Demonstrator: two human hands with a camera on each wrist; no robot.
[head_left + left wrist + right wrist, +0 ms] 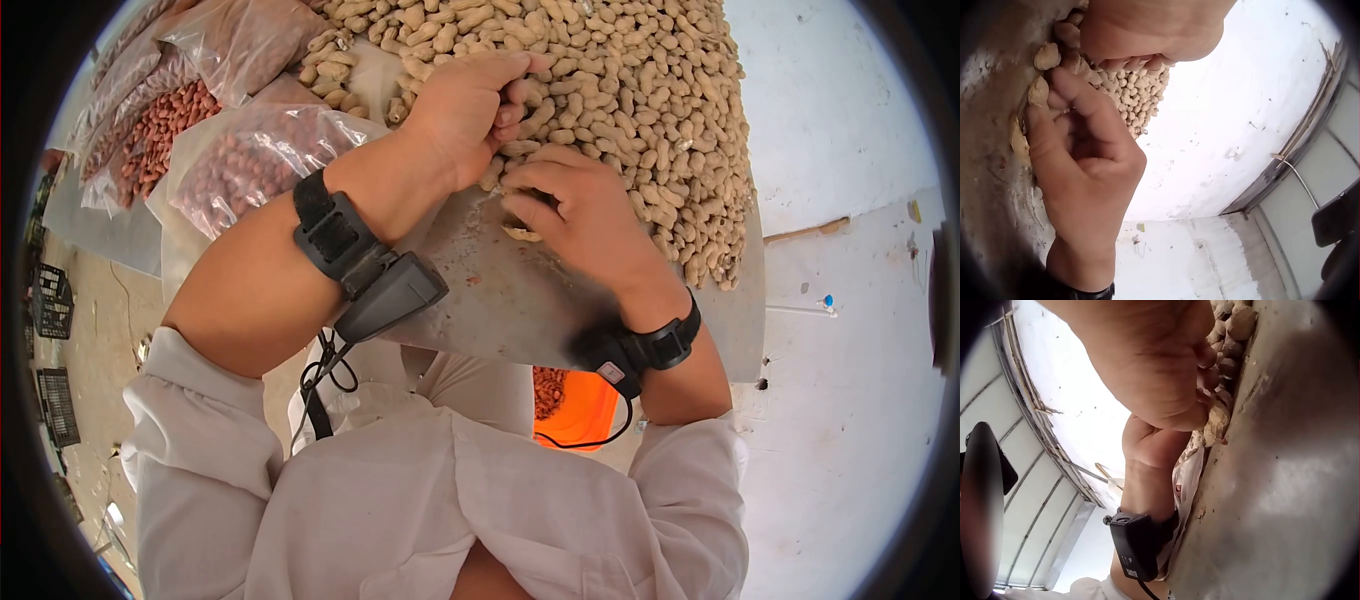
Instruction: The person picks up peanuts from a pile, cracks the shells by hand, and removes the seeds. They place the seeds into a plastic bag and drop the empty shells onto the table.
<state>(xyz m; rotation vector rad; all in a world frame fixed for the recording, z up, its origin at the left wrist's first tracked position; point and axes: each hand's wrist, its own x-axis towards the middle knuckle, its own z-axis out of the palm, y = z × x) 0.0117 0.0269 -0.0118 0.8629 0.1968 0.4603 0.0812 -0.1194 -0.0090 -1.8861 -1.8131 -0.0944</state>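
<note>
Curled fingers of my left hand (455, 115) lie at the near edge of the heap of unshelled peanuts (640, 110); its palm side is hidden, so I cannot tell what it holds. To its right, my right hand (575, 205) is low over the grey tabletop (480, 290), thumb and forefinger bent toward each other. In the left wrist view, the right hand pinches a peanut (1038, 92) at the thumb tip. Beneath that thumb is a piece of shell (1020, 142). The right wrist view shows a peanut (1216, 425) beside the large near hand (1147, 362).
Clear plastic bags of red shelled peanuts (240, 165) stand at the left. An orange container (585, 405) with reddish contents is below the table's near edge. A white wall (850, 300) rises on the right. Black crates (55, 300) are on the floor at far left.
</note>
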